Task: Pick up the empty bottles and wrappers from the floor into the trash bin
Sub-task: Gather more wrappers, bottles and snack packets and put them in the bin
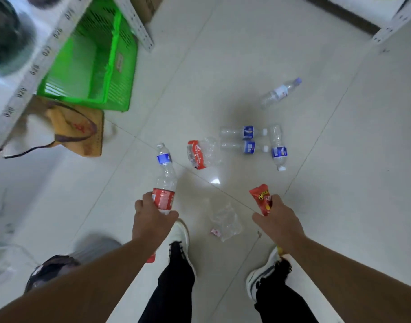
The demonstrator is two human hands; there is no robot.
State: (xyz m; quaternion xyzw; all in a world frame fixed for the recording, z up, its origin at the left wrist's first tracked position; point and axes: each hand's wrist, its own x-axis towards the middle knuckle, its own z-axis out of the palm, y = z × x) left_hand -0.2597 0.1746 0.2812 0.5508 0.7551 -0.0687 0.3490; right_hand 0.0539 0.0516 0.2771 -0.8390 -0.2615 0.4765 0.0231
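My left hand (150, 220) grips a clear bottle with a red label (164, 194). A second bottle with a blue label (164, 157) sticks out beyond it; whether my hand holds that one too I cannot tell. My right hand (279, 220) pinches a red snack wrapper (261, 199). On the floor ahead lie a crushed bottle with a red label (201, 153), three blue-labelled bottles (248, 132) (248, 146) (278, 148) and, farther off, a white-labelled bottle (280, 92). A clear plastic wrapper (225, 221) lies between my feet.
A green plastic basket (90, 64) stands at the upper left under a metal shelf rail (34, 68). A tan cloth bag (76, 129) lies beside it. A dark bin with a liner (50, 269) sits at the lower left. Another shelf leg (395, 22) stands top right.
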